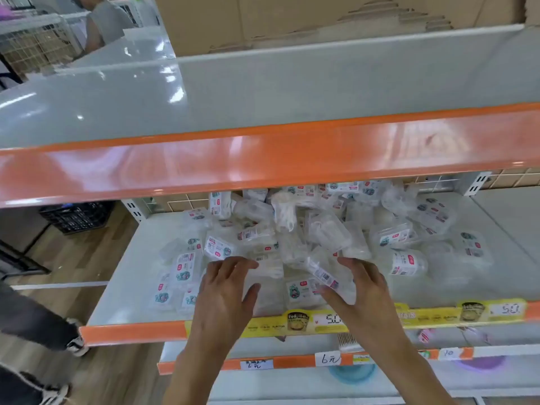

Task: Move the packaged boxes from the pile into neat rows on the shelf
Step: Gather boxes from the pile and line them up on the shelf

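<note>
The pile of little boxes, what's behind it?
Behind the pile of clear boxes a wire grid back panel shows, with brown cardboard through it. The orange shelf edge above hides the rest, and the pile covers its lower part.

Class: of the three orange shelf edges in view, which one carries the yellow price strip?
The middle shelf edge, under the box pile; the upper and lower edges show no yellow strip.

I see both hands reaching into a grey shelf [122, 276] edged in orange. My left hand [225, 290] and right hand [362, 290], fingers spread, rest on a jumbled pile of clear packaged boxes [321, 235]. A yellow price strip [438, 315] runs along the front.
</note>
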The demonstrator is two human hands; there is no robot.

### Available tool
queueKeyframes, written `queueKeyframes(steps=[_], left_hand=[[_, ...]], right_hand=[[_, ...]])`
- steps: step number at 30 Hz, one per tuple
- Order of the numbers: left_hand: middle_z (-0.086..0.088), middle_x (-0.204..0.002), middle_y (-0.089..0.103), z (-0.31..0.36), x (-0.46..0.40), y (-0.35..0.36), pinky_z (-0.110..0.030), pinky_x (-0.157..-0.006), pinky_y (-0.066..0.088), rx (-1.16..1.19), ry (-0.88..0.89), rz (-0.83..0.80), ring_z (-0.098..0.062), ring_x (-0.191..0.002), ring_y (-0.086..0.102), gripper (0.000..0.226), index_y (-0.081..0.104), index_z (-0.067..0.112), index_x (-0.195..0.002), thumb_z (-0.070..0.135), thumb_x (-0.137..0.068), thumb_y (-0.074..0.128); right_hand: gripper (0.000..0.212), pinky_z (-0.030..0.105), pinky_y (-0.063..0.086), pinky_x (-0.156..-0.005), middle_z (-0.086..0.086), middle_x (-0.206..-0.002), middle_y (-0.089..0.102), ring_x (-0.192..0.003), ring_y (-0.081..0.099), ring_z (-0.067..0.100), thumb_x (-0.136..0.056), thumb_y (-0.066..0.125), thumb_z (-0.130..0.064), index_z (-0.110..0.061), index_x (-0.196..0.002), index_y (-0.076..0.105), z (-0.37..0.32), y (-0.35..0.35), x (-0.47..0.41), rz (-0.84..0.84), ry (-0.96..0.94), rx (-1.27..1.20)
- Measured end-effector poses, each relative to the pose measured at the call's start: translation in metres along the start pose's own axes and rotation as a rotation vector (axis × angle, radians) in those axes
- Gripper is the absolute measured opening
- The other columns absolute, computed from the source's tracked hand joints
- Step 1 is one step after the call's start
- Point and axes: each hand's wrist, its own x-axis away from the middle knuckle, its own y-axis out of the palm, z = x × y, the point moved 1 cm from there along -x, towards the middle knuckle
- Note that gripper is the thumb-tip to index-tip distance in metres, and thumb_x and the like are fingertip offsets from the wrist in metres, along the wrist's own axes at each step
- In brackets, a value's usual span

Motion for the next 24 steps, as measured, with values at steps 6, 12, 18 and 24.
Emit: queueKeyframes(steps=[6,12,18,24], left_hand=[[0.006,-0.1,0.068,-0.009,-0.027,0.015,-0.04,-0.069,0.051,-0.168,0.009,-0.084,-0.03,-0.091,0.06,0.049,0.069,0.022,-0.103,0.035,-0.061,0.091],[0.006,-0.096,0.068,-0.015,-0.031,0.032,-0.041,-0.067,0.048,-0.291,0.003,-0.076,-0.029,-0.09,0.055,0.055,0.074,0.024,-0.105,0.046,-0.058,0.091],[0.002,-0.099,0.062,-0.014,-0.033,0.024,-0.039,-0.074,0.045,-0.107,-0.054,-0.02,-0.028,-0.093,0.052,0.055,0.07,0.024,-0.099,0.044,-0.054,0.094],[0.021,-0.107,0.057,0.004,-0.024,-0.001,-0.026,-0.086,0.036,0.299,-0.202,-0.04,-0.004,-0.097,0.041,0.05,0.057,0.031,-0.112,0.042,-0.071,0.085]], right_hand=[[0.063,0.047,0.049,-0.09,0.012,-0.123,0.062,-0.11,0.055,0.035,-0.077,0.084,-0.033,-0.01,-0.129,0.057,-0.006,0.021,-0.013,-0.003,-0.032,0.138],[0.055,0.044,0.046,-0.09,0.012,-0.121,0.061,-0.109,0.055,0.035,-0.085,0.077,-0.028,-0.01,-0.132,0.056,-0.001,0.021,-0.019,-0.026,0.056,0.057],[0.062,0.037,0.043,-0.097,0.0,-0.123,0.051,-0.118,0.047,0.021,-0.084,0.075,-0.034,-0.017,-0.139,0.051,-0.009,0.01,-0.017,-0.066,0.147,-0.078],[0.054,0.022,0.038,-0.088,-0.01,-0.118,0.045,-0.114,0.047,0.012,-0.083,0.076,-0.032,-0.027,-0.132,0.055,-0.022,0.002,-0.018,-0.071,0.182,-0.193]])
